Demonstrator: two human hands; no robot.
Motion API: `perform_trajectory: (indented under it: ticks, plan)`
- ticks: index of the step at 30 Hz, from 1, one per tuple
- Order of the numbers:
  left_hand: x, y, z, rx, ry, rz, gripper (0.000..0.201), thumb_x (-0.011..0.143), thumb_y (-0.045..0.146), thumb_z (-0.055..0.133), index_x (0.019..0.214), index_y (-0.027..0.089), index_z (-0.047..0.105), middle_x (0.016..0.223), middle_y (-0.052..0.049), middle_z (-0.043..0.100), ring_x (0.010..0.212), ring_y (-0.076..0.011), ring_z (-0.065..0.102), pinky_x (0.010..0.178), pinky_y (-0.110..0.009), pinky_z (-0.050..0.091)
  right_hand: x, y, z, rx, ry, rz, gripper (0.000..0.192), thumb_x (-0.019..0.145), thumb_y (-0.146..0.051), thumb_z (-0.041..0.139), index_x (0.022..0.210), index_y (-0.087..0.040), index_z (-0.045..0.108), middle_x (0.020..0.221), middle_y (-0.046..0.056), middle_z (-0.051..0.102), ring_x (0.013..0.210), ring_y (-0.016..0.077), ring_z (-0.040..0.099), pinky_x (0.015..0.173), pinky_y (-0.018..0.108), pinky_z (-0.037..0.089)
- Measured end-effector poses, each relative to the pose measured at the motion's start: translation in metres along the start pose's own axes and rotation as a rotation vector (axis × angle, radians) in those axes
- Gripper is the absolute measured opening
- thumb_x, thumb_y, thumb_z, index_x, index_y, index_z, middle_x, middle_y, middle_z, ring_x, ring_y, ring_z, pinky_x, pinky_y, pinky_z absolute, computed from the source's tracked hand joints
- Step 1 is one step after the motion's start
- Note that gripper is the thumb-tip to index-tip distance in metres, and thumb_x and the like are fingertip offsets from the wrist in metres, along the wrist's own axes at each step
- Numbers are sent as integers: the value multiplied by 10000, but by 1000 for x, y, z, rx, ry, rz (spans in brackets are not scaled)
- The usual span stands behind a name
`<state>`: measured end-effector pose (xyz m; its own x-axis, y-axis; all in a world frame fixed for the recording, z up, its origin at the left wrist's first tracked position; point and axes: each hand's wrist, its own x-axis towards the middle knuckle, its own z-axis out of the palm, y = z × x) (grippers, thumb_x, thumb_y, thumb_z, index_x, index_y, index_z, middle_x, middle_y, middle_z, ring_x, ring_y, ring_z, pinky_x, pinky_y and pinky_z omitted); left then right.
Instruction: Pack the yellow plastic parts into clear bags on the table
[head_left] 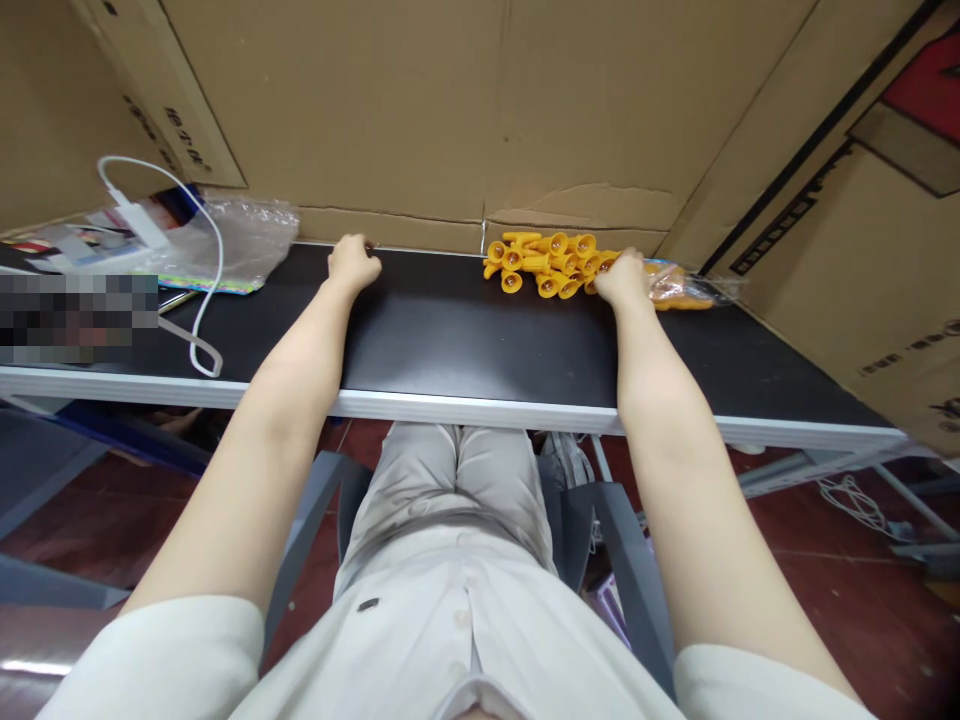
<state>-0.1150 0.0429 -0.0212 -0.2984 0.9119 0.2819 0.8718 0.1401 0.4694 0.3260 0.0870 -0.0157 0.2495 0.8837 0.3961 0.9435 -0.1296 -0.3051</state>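
1. In the head view, the yellow horns (536,263) lie in a loose cluster on the worktop (480,345), near its back edge.
2. The cluster's long axis runs left to right, roughly along that edge; single horns point various ways, several with their mouths toward you.
3. Your right hand (624,280) is the nearer one, right at the cluster's right end, so most of the horns lie to its left. Its fingers are partly curled; you can't tell whether it grips a horn.
4. Just right of that hand lies a clear bag (679,285).
5. Your left hand (354,263) is well left of the cluster, loosely curled; its fingertips are hidden, so any hold is unclear.
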Motion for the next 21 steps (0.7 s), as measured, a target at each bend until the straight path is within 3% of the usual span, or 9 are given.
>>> perform_trajectory:
  ticks: [2, 6, 11, 17, 21]
  plan:
    - [-3, -4, -7, 40, 48, -85, 656, 892, 181, 611, 1538, 84, 669, 1652, -228, 579, 1564, -408, 531, 1337, -521, 427, -8, -9, -7, 20, -18, 69, 593, 1003, -155, 537, 1583, -36, 508, 1648, 327, 510, 1546, 416, 553, 1345, 747, 218]
    - [-9, -17, -17, 124, 89, -230, 659, 1003, 161, 610, 1624, -40, 522, 1738, -295, 433, 1629, -410, 420, 1359, -534, 375, -20, -26, -18, 48, -13, 33, 579, 1011, -147, 508, 1583, -59, 505, 1667, 324, 487, 1603, 416, 487, 1321, 830, 84]
    - [-7, -40, -29, 159, 18, -274, 647, 1095, 125, 576, 1627, -184, 374, 1736, -370, 388, 1663, -444, 355, 1369, -568, 326, -24, -32, -20, 48, -56, 1, 609, 971, -98, 494, 1577, -54, 523, 1685, 308, 489, 1631, 388, 455, 1345, 793, 135]
    - [1, -58, -49, 283, -35, -340, 692, 1070, 85, 606, 1664, -157, 344, 1740, -374, 401, 1667, -450, 377, 1362, -550, 344, -23, -31, -21, 62, -73, 1, 594, 980, -123, 498, 1571, -73, 537, 1682, 302, 498, 1640, 407, 429, 1346, 794, 152]
    - [5, -70, -53, 270, -84, -399, 688, 1068, 81, 591, 1661, -168, 346, 1721, -364, 448, 1644, -425, 437, 1347, -516, 381, -16, -24, -14, 28, -88, -27, 618, 993, -147, 497, 1604, -55, 505, 1689, 316, 481, 1648, 424, 418, 1356, 769, 197]
